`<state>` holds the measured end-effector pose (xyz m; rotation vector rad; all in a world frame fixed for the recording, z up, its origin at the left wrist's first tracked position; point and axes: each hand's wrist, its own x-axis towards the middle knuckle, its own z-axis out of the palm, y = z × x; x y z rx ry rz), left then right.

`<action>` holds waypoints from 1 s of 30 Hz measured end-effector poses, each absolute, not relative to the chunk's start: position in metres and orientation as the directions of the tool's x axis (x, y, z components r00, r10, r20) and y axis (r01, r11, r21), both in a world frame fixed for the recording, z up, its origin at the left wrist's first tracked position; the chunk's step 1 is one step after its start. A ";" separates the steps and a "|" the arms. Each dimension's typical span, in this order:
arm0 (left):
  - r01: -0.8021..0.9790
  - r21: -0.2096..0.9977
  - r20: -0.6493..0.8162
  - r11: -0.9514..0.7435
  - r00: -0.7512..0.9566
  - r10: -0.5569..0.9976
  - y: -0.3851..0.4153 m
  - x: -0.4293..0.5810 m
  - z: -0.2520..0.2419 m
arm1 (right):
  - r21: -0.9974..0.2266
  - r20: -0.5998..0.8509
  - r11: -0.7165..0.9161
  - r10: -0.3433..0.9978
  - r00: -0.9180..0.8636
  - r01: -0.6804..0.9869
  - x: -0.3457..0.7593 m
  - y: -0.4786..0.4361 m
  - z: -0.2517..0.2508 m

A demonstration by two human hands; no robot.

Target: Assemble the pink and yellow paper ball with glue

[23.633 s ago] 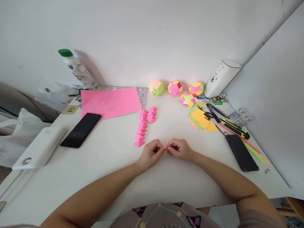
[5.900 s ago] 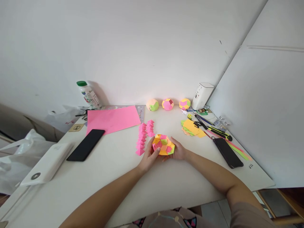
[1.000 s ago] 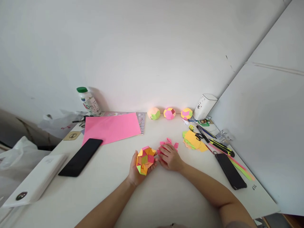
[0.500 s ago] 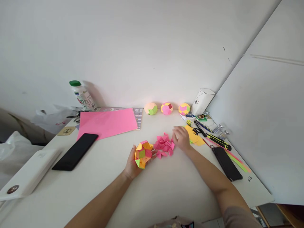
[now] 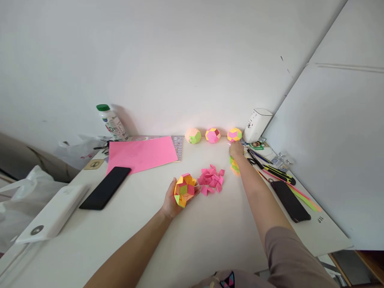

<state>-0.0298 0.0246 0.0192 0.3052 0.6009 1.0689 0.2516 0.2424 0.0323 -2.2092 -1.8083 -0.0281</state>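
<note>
My left hand [image 5: 173, 203] is cupped under a half-formed folded-paper ball [image 5: 183, 189] in orange, pink and green, with its fingers curled round the lower side. Just right of it lies a heap of small folded pink paper pieces [image 5: 211, 178]. My right hand [image 5: 237, 149] is stretched to the back of the table, fingers bent down over the spot of a small yellow tube. A thin white tip peeks out at its left; what the fingers grip is hidden. Beneath the forearm is a stack of yellow and green paper [image 5: 235, 165].
Three finished paper balls [image 5: 213, 135] line the wall beside a white container [image 5: 257, 125]. Cutters [image 5: 279, 175], scissors and a black pouch [image 5: 290, 201] lie right. Pink paper [image 5: 142, 154], a black phone [image 5: 105, 188], a white power bank [image 5: 55, 212] and a bottle [image 5: 112, 123] are left.
My right hand has moved from beside the pink pieces away to the back right, over the small yellow tube. The left hand still holds the paper ball. The view has shifted slightly.
</note>
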 end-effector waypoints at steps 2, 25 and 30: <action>-0.729 0.519 -0.299 0.446 0.334 0.894 0.025 -0.030 0.018 | -0.262 0.216 -0.120 0.960 0.179 0.958 0.250 0.240 0.040; -0.715 0.520 -0.295 0.468 0.364 0.883 0.027 -0.033 0.016 | -0.220 0.037 0.248 0.969 -0.246 0.943 0.275 0.036 0.057; -0.696 0.522 -0.325 0.493 0.372 0.869 0.029 -0.032 0.013 | 0.045 0.161 -0.273 0.951 0.262 0.961 0.372 0.004 0.059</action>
